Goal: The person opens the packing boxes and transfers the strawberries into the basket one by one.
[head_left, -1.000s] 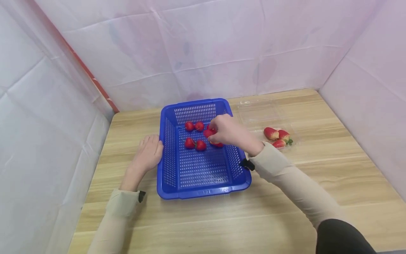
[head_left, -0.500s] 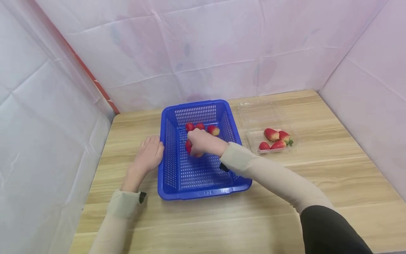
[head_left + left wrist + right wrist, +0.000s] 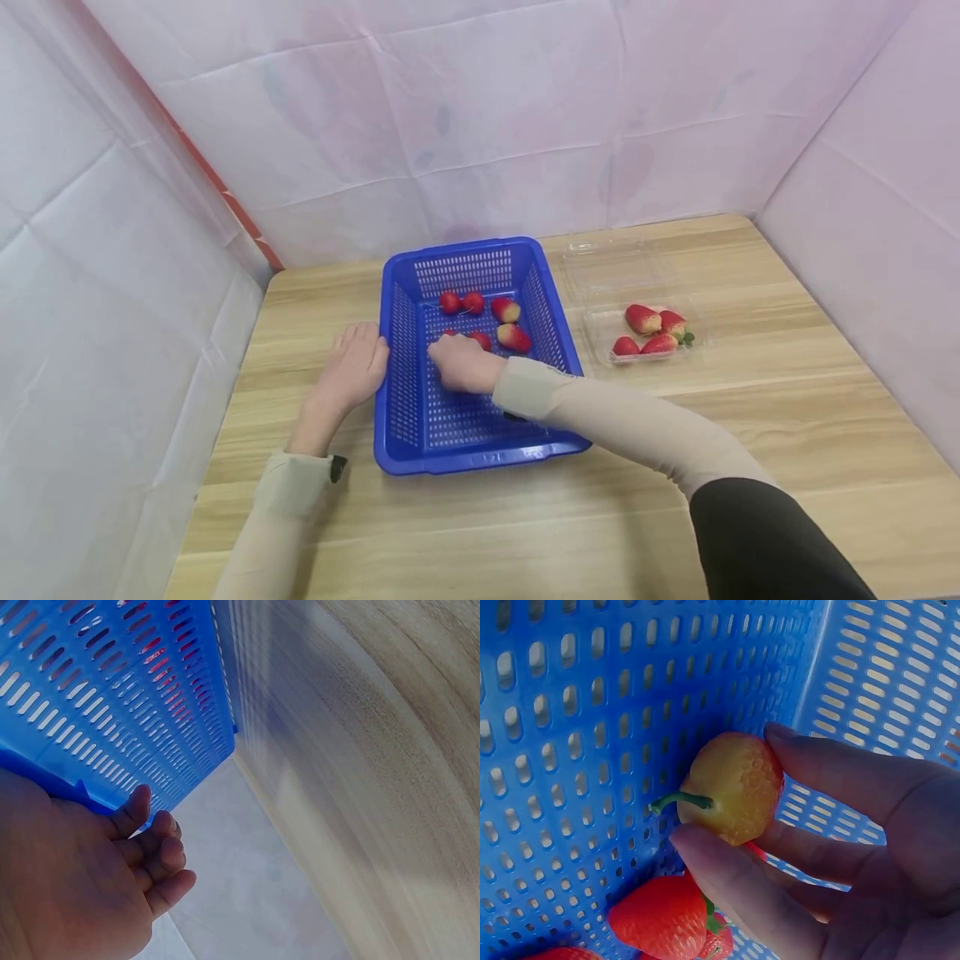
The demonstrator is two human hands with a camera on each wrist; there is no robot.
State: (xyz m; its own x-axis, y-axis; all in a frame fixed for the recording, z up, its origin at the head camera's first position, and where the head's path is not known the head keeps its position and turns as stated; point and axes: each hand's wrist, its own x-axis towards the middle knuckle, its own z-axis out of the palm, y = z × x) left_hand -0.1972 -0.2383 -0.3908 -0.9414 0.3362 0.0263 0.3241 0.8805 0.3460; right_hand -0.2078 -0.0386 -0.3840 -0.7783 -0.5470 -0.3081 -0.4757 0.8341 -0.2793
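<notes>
My R hand [image 3: 467, 365] pinches a red-yellow fruit [image 3: 739, 784] in blue basket [image 3: 480, 458], L hand [image 3: 357, 364], fingers loose, rests against it, prob for steadying.

Red-yellow fruit [image 3: 742, 784]; backdrop [image 3: 510, 108] perhaps pink-blotched.

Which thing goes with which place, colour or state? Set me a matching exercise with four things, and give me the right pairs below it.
Things:
1. Basket
2. Left hand
3. Container
4. Right hand

Places, colours and states:
A. Transparent, with four strawberries in it
B. Pinching a red-and-yellow fruit with a green stem
C. Blue, with slotted walls
D. Outside, at the basket's left side

Pairs: 1-C, 2-D, 3-A, 4-B
</notes>
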